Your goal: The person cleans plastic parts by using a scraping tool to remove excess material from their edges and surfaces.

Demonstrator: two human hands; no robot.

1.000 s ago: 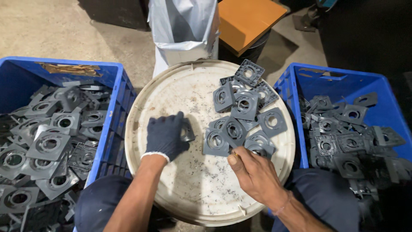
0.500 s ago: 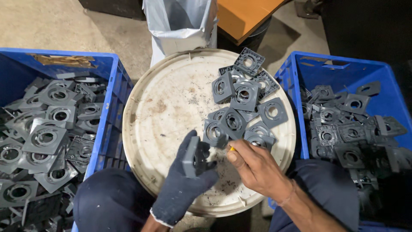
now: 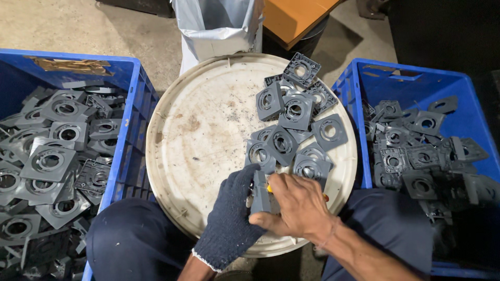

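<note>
Our gloved left hand gripped a grey square plastic part on edge, and our bare right hand closed over the same part from the right, a bit of yellow showing under its fingers. Both hands met at the near rim of a round white lid. Just beyond them lay a cluster of like parts. A blue crate of parts stood at left, another blue crate at right.
</note>
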